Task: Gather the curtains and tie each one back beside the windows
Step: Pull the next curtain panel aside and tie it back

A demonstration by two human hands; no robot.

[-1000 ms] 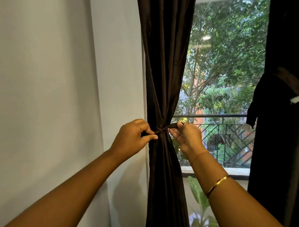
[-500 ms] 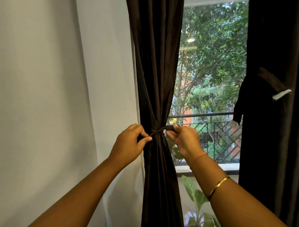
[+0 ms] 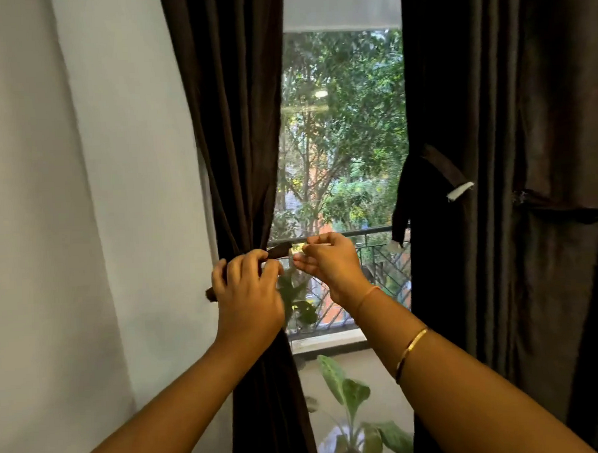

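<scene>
Both hands have shifted since a second ago: the left hand [image 3: 249, 290] is now lying across the front of the gathered left curtain [image 3: 238, 126], where earlier it was pinching from the wall [image 3: 85, 235] side, and the right hand [image 3: 330, 262] is drawing away rightward, out in front of the window [image 3: 345, 138]. The tie [image 3: 280, 250] is wrapping the curtain at its narrow waist, one stub poking out left of the left hand, another slanting up to the right above its knuckles. The left fingers [image 3: 239, 268] are curling over the waist and clamping the tie there. The right fingers [image 3: 320, 240] are closing thumb to forefinger on what looks like the tie's thin end, though blur is making that hard to confirm. I am judging the knot as not yet snug. If the left hand is easing off before the right finishes tightening, the wrap is likely to slacken and the folds could spill back across the glass; a short end could also slip from the pinch. Both forearms are reaching forward and upward, hands nearly level. To the right, the right curtain [image 3: 464, 287] is already hanging with its band [image 3: 440, 168] around it.
</scene>
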